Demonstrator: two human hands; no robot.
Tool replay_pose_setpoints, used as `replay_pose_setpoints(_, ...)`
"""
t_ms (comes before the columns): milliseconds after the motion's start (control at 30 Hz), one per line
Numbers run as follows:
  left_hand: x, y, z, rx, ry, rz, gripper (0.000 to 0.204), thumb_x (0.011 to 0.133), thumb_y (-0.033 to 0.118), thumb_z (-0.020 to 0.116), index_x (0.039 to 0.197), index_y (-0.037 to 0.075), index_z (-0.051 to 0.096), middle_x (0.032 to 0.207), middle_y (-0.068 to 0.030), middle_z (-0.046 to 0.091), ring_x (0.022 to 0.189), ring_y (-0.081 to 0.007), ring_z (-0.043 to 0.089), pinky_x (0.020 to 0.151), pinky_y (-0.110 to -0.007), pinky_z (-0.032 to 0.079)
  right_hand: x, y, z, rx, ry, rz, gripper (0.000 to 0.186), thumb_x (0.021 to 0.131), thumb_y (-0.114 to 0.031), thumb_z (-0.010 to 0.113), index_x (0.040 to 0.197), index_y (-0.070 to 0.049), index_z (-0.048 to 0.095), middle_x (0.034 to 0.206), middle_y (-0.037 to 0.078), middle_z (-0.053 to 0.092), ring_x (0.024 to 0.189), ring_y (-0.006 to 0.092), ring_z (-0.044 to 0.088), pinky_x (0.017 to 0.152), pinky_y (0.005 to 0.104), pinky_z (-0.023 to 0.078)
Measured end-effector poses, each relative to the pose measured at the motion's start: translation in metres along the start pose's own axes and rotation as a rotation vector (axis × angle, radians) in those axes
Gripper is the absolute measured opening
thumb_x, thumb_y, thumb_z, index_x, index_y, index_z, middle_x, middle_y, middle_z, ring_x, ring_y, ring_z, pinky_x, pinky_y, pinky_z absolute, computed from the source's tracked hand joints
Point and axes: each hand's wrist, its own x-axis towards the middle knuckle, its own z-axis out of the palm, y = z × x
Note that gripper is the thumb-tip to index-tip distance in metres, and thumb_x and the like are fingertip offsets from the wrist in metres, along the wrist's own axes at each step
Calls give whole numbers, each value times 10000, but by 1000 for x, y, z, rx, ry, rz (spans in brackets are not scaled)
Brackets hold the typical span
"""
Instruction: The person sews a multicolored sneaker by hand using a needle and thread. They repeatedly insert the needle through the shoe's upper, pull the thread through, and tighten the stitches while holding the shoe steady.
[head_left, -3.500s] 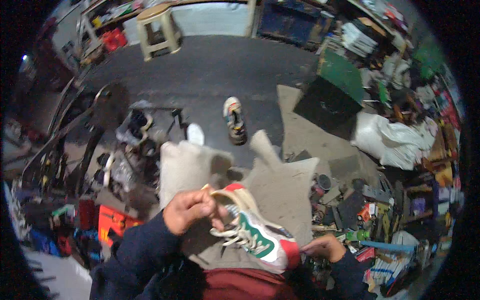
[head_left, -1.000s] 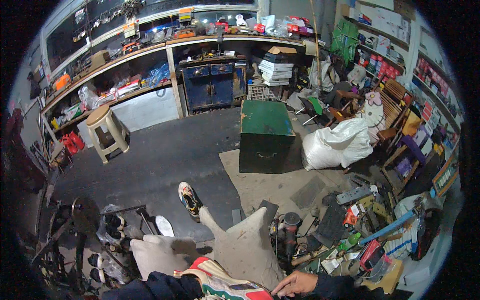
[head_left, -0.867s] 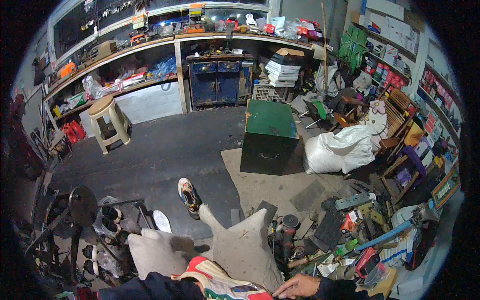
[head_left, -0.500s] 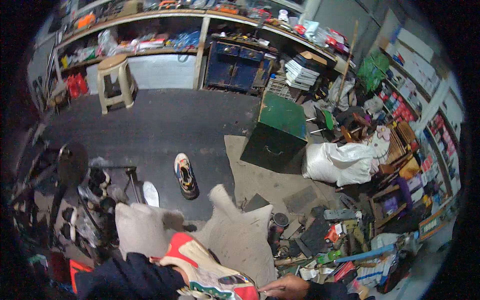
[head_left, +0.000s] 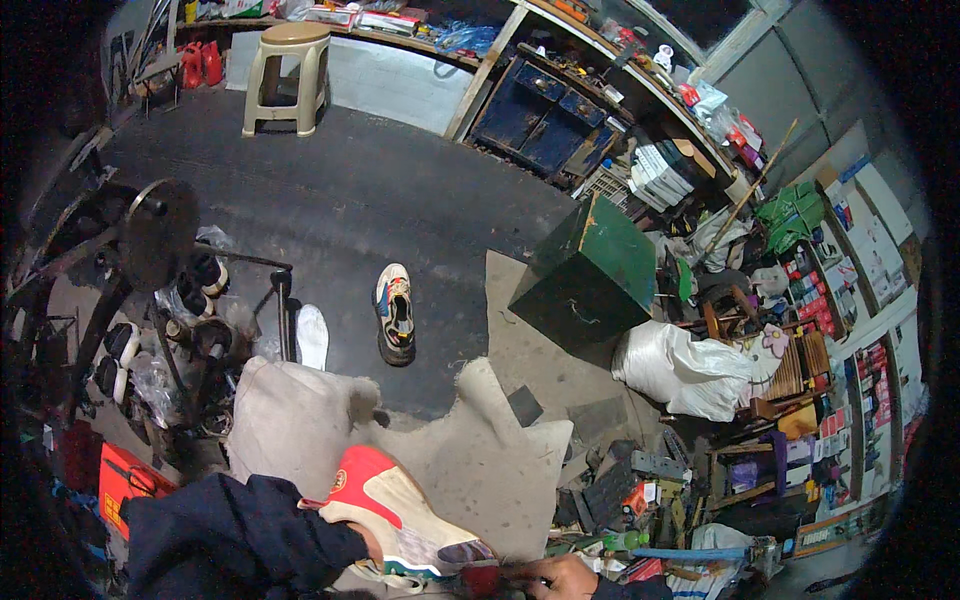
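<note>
A cream sneaker [head_left: 400, 515] with red heel and toe patches and a green strip lies on its side over my lap. My left hand [head_left: 372, 546] holds it from below; only a little skin shows past the dark sleeve, and the fingers are hidden behind the shoe. At the toe end, my right hand [head_left: 562, 577] is closed with bent fingers against the red tip, partly in shadow. A matching sneaker [head_left: 397, 312] stands upright on the dark floor ahead. Beside it, a white insole [head_left: 312, 337] leans near a metal post.
A beige cloth [head_left: 480, 440] spreads before me. A black iron machine [head_left: 160, 215] stands at left, above an orange box [head_left: 128, 480]. To the right are a green metal box [head_left: 590, 265], a white sack [head_left: 685, 370] and piled scraps. A stool [head_left: 290, 80] stands far back.
My view has turned, so the room sits tilted and shifted. The held sneaker's toe has dipped lower, and my right hand has moved slightly down with it.
</note>
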Motion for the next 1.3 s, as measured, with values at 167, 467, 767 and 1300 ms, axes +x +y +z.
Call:
replay_pose_setpoints(167,-7,-7,3,-21,-15,22,261,1001,155,544,1153,-17,670,1068,-63,696,956,-149,634,864,-299,496,7,-6,12,232,72,14,243,933,-79,535,1090,4,700,874,179,728,782,274,713,697,372,550)
replay_pose_setpoints(467,-14,-8,9,-34,-26,25,261,999,151,543,1155,-16,669,1073,-66,697,959,-152,636,867,-302,497,10,42,64,201,204,-57,193,961,-70,573,1121,14,641,910,141,713,674,190,600,724,338,547)
replay_pose_setpoints(767,-17,-2,21,-25,-31,4,261,997,148,543,1156,-16,669,1078,-69,697,963,-155,638,870,-305,498,5,73,79,169,316,15,248,892,14,581,1130,-23,638,968,126,708,811,258,662,763,361,524)
replay_pose_setpoints(1300,-22,1,22,27,44,-14,261,993,142,541,1159,-15,669,1087,-73,698,970,-160,642,875,-311,501,-2,62,95,555,331,100,145,948,-137,662,1037,-24,647,914,41,671,840,103,636,717,276,520)
